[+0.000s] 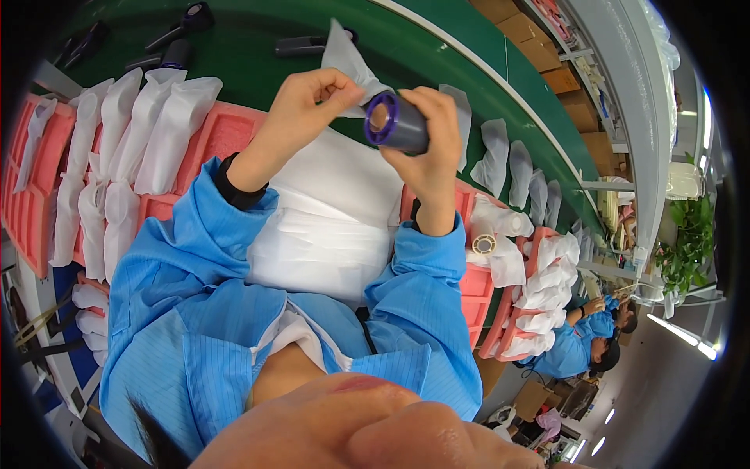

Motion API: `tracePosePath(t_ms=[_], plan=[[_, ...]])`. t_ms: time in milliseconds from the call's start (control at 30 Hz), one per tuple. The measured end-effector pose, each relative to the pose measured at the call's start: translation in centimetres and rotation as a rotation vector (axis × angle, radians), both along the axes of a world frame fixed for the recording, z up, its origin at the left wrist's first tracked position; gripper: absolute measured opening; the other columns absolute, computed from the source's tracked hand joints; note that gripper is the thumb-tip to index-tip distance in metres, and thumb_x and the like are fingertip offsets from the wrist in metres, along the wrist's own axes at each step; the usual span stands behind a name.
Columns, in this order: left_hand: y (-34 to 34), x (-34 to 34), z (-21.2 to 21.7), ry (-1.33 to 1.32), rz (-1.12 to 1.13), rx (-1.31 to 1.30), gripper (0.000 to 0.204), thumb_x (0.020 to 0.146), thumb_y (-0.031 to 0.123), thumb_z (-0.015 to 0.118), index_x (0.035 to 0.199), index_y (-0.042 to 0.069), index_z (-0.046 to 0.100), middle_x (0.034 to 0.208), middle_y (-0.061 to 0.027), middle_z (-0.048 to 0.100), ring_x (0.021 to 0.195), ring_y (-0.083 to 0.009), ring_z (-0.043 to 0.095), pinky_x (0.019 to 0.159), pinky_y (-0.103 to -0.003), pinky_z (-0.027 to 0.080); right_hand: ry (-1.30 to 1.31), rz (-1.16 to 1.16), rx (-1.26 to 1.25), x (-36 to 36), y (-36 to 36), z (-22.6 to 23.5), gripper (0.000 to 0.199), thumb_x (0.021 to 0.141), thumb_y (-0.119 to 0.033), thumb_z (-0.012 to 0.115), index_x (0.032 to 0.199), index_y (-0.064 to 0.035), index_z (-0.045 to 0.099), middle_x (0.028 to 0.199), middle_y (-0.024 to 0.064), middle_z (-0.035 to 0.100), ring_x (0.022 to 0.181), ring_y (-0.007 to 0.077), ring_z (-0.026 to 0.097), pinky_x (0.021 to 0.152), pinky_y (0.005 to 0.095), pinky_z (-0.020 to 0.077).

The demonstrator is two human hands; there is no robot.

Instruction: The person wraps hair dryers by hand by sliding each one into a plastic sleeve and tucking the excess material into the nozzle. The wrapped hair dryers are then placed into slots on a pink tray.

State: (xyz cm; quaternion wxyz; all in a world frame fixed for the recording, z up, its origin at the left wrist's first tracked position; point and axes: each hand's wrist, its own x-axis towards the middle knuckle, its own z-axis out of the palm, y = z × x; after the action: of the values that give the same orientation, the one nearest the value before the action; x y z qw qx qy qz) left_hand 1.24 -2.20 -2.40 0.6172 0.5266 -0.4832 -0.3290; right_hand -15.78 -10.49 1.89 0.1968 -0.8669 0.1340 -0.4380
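My right hand (433, 137) is wrapped round the dark grey barrel of a hair dryer (408, 131), its purple-ringed end facing left. A thin white foam bag (348, 61) stands up just left of the barrel; whether the dryer's handle is inside it is hidden. At the bag's lower edge, the thumb and forefinger of my left hand (312, 102) are pinched together on the white material. Below both hands, a stack of flat white foam bags (324, 246) lies in front of my chest.
Loose hair dryers (183, 23) lie on the green conveyor belt (258, 19) beyond my hands. Pink trays (226, 129) on both sides hold white-wrapped items (176, 133). More wrapped pieces (491, 156) rest on the belt at right. A co-worker in blue (566, 348) sits farther right.
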Motion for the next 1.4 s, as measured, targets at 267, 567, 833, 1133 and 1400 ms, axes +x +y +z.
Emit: tracePosePath(t_ms=[267, 567, 833, 1133, 1400], plan=[[2.3, -2.9, 2.2, -0.100, 0.173, -0.217, 0.012, 0.083, 0.005, 0.068, 0.094, 0.000, 0.066, 0.077, -0.0019, 0.059, 0.069, -0.0097, 0.056, 0.061, -0.022, 0.043, 0.076, -0.051, -0.007, 1.7, 0.9, -2.1, 0.072, 0.052, 0.005, 0.078, 0.122, -0.0010, 0.058, 0.105, 0.0137, 0.055, 0.091, 0.0274, 0.058, 0.076, 0.0322, 0.0494], [2.6, -4.8, 2.9, -0.570, 0.270, -0.366, 0.037, 0.066, 0.001, 0.073, 0.102, 0.005, 0.066, 0.095, -0.0095, 0.060, 0.073, -0.0234, 0.060, 0.063, -0.031, 0.050, 0.009, -0.220, -0.040, 1.0, 0.1, -2.3, 0.069, 0.060, -0.002, 0.079, 0.124, -0.0008, 0.054, 0.109, 0.0133, 0.052, 0.097, 0.0267, 0.057, 0.073, 0.0327, 0.0508], [1.8, -0.4, 3.0, -0.486, 0.171, -0.338, 0.049, 0.066, 0.006, 0.075, 0.113, 0.012, 0.062, 0.120, -0.0116, 0.053, 0.098, -0.0239, 0.059, 0.077, -0.031, 0.050, -0.218, 0.258, 0.532, 1.1, 2.6, -0.4, 0.060, 0.066, -0.006, 0.076, 0.120, 0.0004, 0.053, 0.112, 0.0153, 0.052, 0.102, 0.0264, 0.057, 0.075, 0.0330, 0.0511], [2.3, -0.6, 4.1, 0.152, 0.155, -0.443, 0.041, 0.067, 0.015, 0.083, 0.103, 0.009, 0.063, 0.118, -0.0088, 0.052, 0.103, -0.0204, 0.055, 0.087, -0.030, 0.045, 0.136, 0.165, 0.349, 0.5, 1.1, -2.4, 0.037, 0.072, -0.004, 0.069, 0.108, 0.0007, 0.059, 0.088, 0.0091, 0.064, 0.078, 0.0224, 0.065, 0.071, 0.0304, 0.0499], [2.0, -0.7, 2.7, -0.273, 0.453, -0.546, 0.040, 0.066, 0.017, 0.085, 0.099, 0.008, 0.063, 0.123, -0.0103, 0.048, 0.110, -0.0233, 0.051, 0.092, -0.032, 0.042, 0.101, -0.171, 0.028, 1.0, 1.5, -2.5, 0.037, 0.066, 0.000, 0.069, 0.098, 0.0043, 0.050, 0.082, 0.0191, 0.057, 0.072, 0.0399, 0.059, 0.063, 0.0397, 0.0490]])
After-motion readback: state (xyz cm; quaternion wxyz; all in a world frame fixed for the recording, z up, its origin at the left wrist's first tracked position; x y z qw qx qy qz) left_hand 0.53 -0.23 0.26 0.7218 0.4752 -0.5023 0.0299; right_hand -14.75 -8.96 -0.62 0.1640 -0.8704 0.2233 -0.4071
